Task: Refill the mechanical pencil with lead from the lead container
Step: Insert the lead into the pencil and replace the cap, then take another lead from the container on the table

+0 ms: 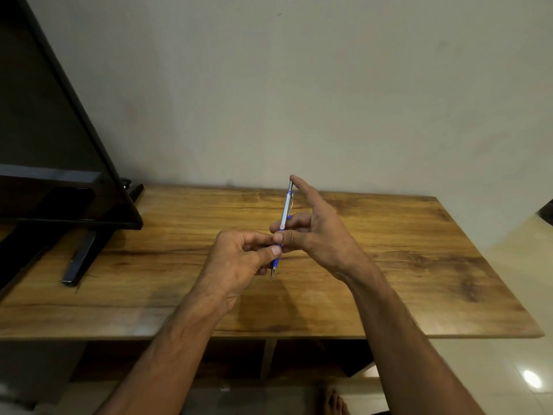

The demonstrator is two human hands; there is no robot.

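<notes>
A silver mechanical pencil (pixel 285 209) with blue trim and a blue grip is held nearly upright above the wooden table (pixel 389 265), tip pointing down. My left hand (pixel 239 262) pinches its lower barrel between thumb and fingers. My right hand (pixel 317 232) grips the middle of the barrel with thumb and middle finger, while its index finger rests on the pencil's top end. The pencil's metal tip shows just below my left thumb. No lead container is visible.
A black flat-screen TV (pixel 54 139) on two black feet (pixel 79 259) stands at the table's left. A pale wall runs behind the table. The table's front edge is near me, with open shelves below and tiled floor to the right.
</notes>
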